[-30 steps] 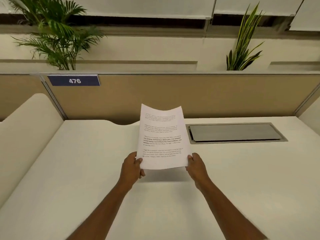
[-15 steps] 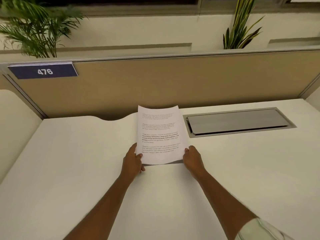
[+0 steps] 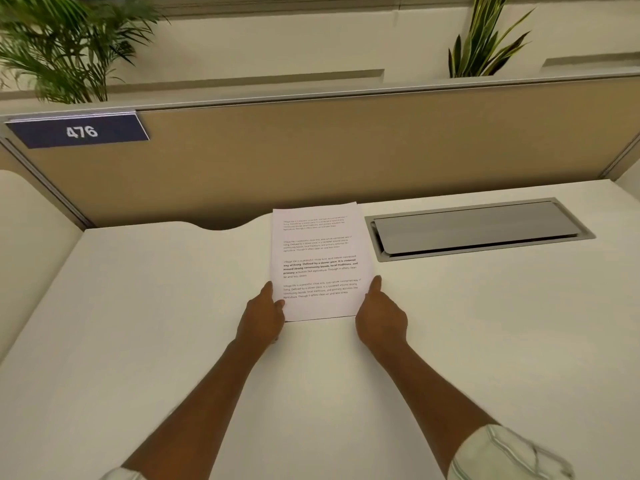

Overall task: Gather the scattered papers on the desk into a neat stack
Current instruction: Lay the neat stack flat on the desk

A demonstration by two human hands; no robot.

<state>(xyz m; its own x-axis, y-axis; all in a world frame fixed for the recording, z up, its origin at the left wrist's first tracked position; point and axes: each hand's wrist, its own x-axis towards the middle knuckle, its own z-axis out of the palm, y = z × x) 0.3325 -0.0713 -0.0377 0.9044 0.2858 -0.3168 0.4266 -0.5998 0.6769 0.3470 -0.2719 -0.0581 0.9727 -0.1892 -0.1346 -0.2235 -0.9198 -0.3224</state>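
Observation:
A stack of white printed papers [image 3: 320, 261] lies flat on the white desk [image 3: 138, 323], near the back middle, its edges lined up. My left hand [image 3: 263, 315] rests against the stack's lower left edge, thumb on the sheet. My right hand [image 3: 381, 315] is pressed against the lower right edge, one finger stretched along the side. Both hands flank the stack at its near corners. No other loose sheets are in sight.
A grey metal cable hatch [image 3: 478, 228] is set into the desk just right of the stack. A tan partition [image 3: 346, 150] with a blue "476" sign [image 3: 81, 131] stands behind. Potted plants [image 3: 65, 46] rise beyond it. A neighbouring desk surface [image 3: 27, 254] lies left.
The papers were held upright in the air with both hands; they have come down and now lie flat on the desk. My view tilted down and closer.

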